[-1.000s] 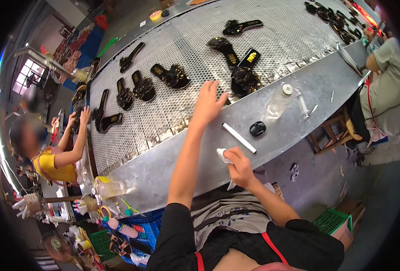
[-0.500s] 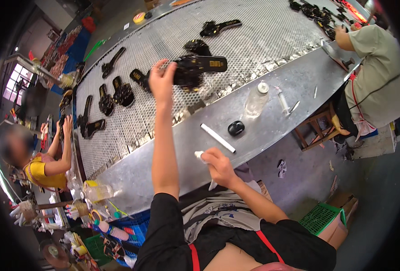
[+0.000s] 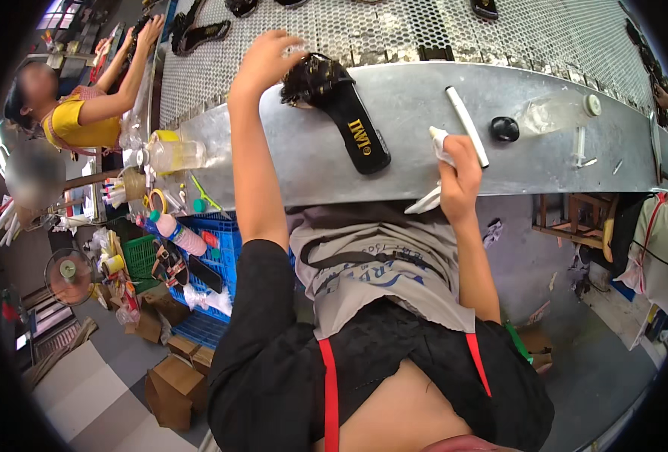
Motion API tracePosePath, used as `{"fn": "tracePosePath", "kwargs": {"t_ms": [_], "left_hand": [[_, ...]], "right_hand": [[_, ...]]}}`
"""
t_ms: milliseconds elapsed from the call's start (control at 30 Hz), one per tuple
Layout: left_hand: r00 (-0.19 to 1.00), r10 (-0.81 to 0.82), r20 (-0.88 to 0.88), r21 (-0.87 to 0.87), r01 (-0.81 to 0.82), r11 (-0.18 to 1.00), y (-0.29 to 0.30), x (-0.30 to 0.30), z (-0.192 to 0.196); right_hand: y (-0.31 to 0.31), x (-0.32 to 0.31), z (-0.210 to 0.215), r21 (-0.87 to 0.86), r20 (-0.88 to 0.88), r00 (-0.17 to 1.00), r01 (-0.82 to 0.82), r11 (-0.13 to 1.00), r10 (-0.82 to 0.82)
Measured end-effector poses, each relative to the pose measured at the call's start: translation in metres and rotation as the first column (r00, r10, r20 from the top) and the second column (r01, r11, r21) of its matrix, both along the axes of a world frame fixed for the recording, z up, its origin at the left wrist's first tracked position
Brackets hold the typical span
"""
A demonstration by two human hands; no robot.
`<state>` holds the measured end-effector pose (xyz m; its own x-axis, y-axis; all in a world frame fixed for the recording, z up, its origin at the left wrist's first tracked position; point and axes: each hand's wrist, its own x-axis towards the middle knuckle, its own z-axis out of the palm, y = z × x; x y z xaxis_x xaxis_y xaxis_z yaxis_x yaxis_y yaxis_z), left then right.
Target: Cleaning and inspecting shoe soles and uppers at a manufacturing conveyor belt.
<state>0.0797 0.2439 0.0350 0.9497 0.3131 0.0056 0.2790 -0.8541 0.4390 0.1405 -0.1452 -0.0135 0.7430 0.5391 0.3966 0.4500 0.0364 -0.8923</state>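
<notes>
Bare metal surface (image 3: 417, 162) is left open between black sandal (image 3: 345, 113) and white stick (image 3: 467, 126); rightward passage is blocked by black cap (image 3: 505, 129) and clear bottle (image 3: 556, 113).

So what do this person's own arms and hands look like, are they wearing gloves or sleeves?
No gloves: both the left hand and the right hand are bare, with no rings or watch visible. The forearms are uncovered; short black sleeves of a top with red stripes begin near the elbows.

Bright, even light; fisheye-bent edges, dark rim.
</notes>
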Motion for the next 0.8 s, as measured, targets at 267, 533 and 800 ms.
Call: {"fn": "tracePosePath", "kwargs": {"t_ms": [267, 533, 800], "left_hand": [[0.826, 0.098, 0.554, -0.033, -0.096, 0.995, -0.063, -0.043, -0.028], [0.8, 0.144, 0.582, -0.118, -0.092, 0.989, -0.071, -0.049, -0.064], [0.786, 0.141, 0.601, -0.117, -0.087, 0.989, -0.073, -0.044, -0.066]], "right_hand": [[0.011, -0.022, 0.029, -0.394, 0.189, 0.944, -0.18, 0.901, 0.271], [0.05, -0.049, 0.056, -0.713, 0.485, 0.679, -0.059, 0.699, 0.552], [0.12, -0.038, 0.053, -0.712, 0.53, 0.724, 0.098, 0.695, 0.441]]}}
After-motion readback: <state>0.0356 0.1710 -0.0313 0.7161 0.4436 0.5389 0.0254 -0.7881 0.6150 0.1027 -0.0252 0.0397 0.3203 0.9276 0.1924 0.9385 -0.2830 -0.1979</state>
